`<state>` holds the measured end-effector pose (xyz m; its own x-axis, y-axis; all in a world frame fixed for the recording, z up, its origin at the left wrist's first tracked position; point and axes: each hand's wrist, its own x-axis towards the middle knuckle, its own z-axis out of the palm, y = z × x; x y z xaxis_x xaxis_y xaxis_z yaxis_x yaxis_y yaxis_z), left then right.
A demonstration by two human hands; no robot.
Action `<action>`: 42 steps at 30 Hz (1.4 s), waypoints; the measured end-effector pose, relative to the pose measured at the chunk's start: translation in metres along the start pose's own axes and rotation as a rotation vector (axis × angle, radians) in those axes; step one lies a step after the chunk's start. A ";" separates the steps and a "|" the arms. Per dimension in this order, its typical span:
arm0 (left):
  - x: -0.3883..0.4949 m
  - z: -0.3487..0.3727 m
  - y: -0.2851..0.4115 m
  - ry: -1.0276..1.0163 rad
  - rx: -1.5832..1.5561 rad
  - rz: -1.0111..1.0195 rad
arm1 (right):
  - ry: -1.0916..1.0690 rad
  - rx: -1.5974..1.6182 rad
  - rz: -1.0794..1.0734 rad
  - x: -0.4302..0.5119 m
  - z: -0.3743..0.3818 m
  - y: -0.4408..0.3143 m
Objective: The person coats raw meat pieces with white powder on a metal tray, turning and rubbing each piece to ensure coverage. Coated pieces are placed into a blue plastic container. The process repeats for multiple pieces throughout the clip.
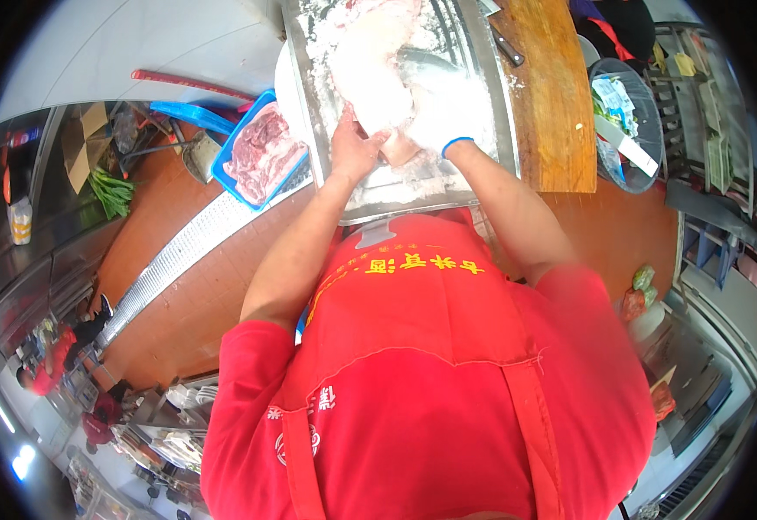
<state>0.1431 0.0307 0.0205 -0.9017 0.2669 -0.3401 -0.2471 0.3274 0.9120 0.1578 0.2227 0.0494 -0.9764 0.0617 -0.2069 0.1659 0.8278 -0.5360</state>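
A large metal tray (512,146) lies before me, strewn with white granules that look like salt (317,45). In it rests a pale slab of raw meat (372,71), strongly overexposed. My left hand (356,148) is bare and grips the slab's near left edge, thumb and fingers spread around it. My right hand (453,117) wears a white glove with a blue cuff. It lies over the tray's right half, beside or on the meat. Glare washes out its fingers, so their pose and any contact are unclear.
A blue plastic crate (222,170) of raw meat slabs (265,153) stands left of the tray. On the right, a black-handled knife (507,47) lies on a wooden board (551,104), near a lined waste bin (657,149). A metal drain grate (183,257) crosses the tiled floor. Other people (53,357) are farther off.
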 end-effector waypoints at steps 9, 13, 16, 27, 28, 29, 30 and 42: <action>0.007 -0.009 0.003 0.032 -0.043 -0.008 | 0.126 -0.315 -0.299 -0.036 -0.018 0.021; 0.008 -0.027 -0.006 0.030 -0.151 -0.063 | 0.063 -0.055 -0.313 -0.047 -0.006 0.055; 0.005 -0.036 -0.013 -0.017 -0.199 -0.061 | 0.275 -0.142 -0.340 -0.049 0.026 0.061; -0.001 -0.033 -0.033 0.069 -0.153 -0.104 | 0.113 0.485 0.061 0.002 0.009 0.070; -0.001 -0.031 -0.034 0.059 -0.130 -0.111 | 0.142 0.517 0.031 0.001 0.006 0.062; 0.000 -0.029 -0.035 0.050 -0.113 -0.097 | 0.171 0.548 0.002 0.000 0.006 0.053; 0.001 -0.027 -0.036 0.037 -0.109 -0.060 | 0.236 0.587 -0.054 -0.002 0.008 0.043; 0.009 -0.023 -0.025 0.016 0.119 -0.032 | 0.132 -0.182 -0.455 -0.035 0.045 0.055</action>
<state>0.1328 0.0044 -0.0004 -0.8996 0.2407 -0.3643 -0.2330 0.4411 0.8667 0.2075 0.2407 -0.0100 -0.9551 -0.2678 0.1264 -0.2961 0.8701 -0.3941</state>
